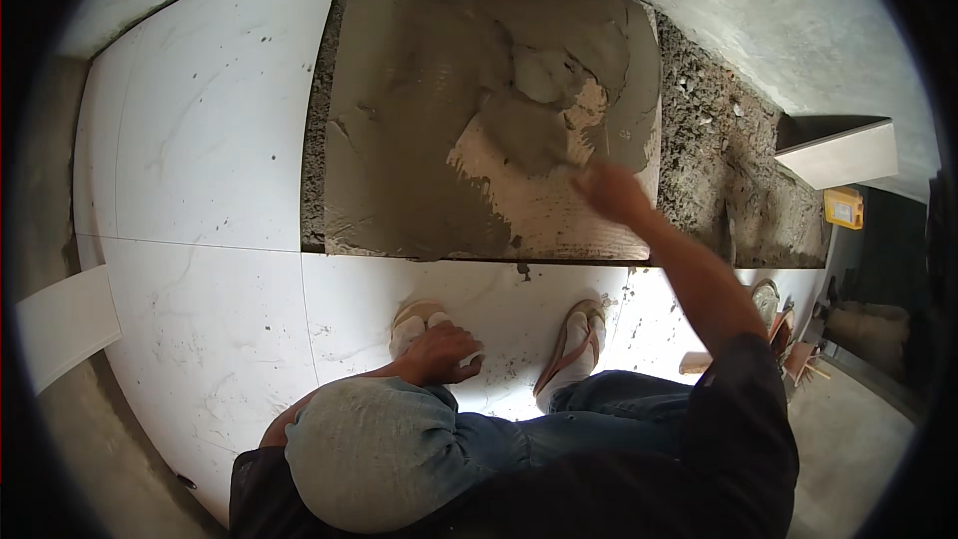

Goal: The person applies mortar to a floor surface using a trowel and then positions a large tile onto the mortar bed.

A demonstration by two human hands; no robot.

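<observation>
My right hand is closed round the handle of a trowel, whose blade is smeared with grey mortar and hard to tell from it. The blade lies on a large square tile, its pale ribbed face turned up. Wet grey mortar covers most of that face; a bare patch shows at the middle and near right. Thicker lumps sit towards the far right, beyond the blade. My left hand rests near my left knee with its fingers curled in; a small whitish spot shows by the fingertips, too unclear to name.
White veined tiles are laid at the left and along the near side, under my sandalled feet. Rough bedding borders the tile at the right. A leaning tile piece and a yellow container stand at the far right. Walls close in the back.
</observation>
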